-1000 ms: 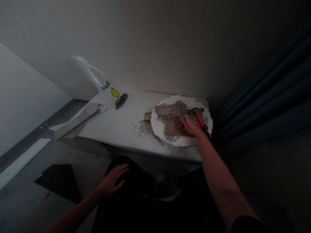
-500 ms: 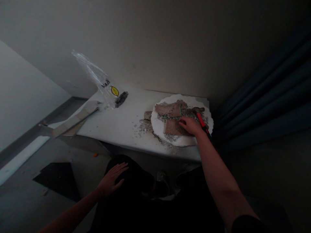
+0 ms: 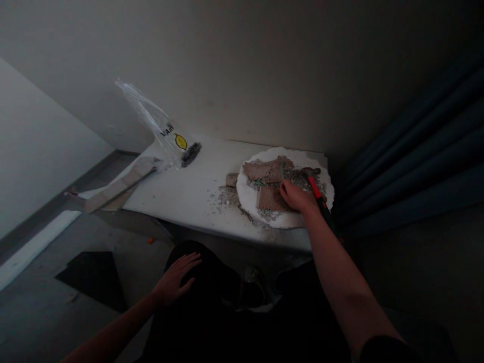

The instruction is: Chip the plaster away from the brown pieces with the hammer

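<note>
My left hand [image 3: 174, 280] lies open on my dark-clothed left knee, fingers stretched out, holding nothing. My right hand [image 3: 297, 195] is closed, its fingertips pinched together over a brown textured slab [image 3: 269, 198]. Whatever is in that pinch is hidden or too small to make out. The slab lies on a white round board with a ragged edge [image 3: 246, 202]. Behind it is a second, broken brown slab [image 3: 261, 170], with a thin green strip [image 3: 282, 172] near its right end. Grey crumbs [image 3: 295, 177] lie between them. A red-and-black handled tool [image 3: 316, 190] slants beside my right hand.
The board rests on a white tabletop [image 3: 177, 196] against a wall. Left on it stands a clear plastic bag [image 3: 166, 138] with dark material at its bottom. Bent cardboard [image 3: 119, 189] overhangs the left end. A dark panel [image 3: 93, 277] lies on the floor; a blue curtain [image 3: 412, 151] hangs right.
My right hand's fingers have drawn closer together and the hand has shifted slightly over the slab. My left hand stays on the knee. The whole view has shifted a little.
</note>
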`<state>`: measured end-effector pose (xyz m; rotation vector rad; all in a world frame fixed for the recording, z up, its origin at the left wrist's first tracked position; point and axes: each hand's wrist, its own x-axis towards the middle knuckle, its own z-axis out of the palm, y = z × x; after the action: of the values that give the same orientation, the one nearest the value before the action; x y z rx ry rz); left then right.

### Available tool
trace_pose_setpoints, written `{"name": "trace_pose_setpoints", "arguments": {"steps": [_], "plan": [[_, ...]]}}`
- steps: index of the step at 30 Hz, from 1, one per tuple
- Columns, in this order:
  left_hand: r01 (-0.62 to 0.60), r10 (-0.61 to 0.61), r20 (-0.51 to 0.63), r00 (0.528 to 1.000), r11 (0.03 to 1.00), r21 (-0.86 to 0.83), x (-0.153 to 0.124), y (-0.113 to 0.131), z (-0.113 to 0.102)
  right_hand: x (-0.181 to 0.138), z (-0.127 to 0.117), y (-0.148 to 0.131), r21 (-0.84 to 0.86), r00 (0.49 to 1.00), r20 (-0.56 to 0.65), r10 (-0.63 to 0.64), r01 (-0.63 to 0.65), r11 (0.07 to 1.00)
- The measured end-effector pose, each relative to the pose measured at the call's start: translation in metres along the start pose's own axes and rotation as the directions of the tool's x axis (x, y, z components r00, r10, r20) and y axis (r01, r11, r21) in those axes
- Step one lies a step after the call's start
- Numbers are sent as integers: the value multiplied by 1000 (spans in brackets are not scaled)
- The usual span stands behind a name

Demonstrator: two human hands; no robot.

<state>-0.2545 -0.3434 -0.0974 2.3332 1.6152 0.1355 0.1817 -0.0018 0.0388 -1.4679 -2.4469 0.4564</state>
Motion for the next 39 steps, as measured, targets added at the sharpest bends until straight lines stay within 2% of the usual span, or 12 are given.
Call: {"name": "trace_pose_setpoints", "arguments": {"steps": [5, 8, 14, 29, 39], "plan": [[2, -2, -19, 1000, 1000, 17, 0, 1, 1, 2, -7, 4, 264, 983, -181, 26, 23, 964], [0, 0, -15, 1000, 1000, 23, 0, 2, 1, 4, -10, 8, 306, 987, -163, 8, 43, 951], [-1, 1, -11, 1000, 1000, 24, 1, 3, -2, -1, -6, 11, 236, 997, -2, -81, 79, 969], [-12, 12, -9, 1000, 1000, 5, -2, -3, 3, 11, 3, 8, 59, 996, 88, 25, -31, 998], [1, -1, -7, 1000, 1000, 13, -1, 2, -1, 15, 2, 7, 15, 991, 119, 54, -56, 998]]}}
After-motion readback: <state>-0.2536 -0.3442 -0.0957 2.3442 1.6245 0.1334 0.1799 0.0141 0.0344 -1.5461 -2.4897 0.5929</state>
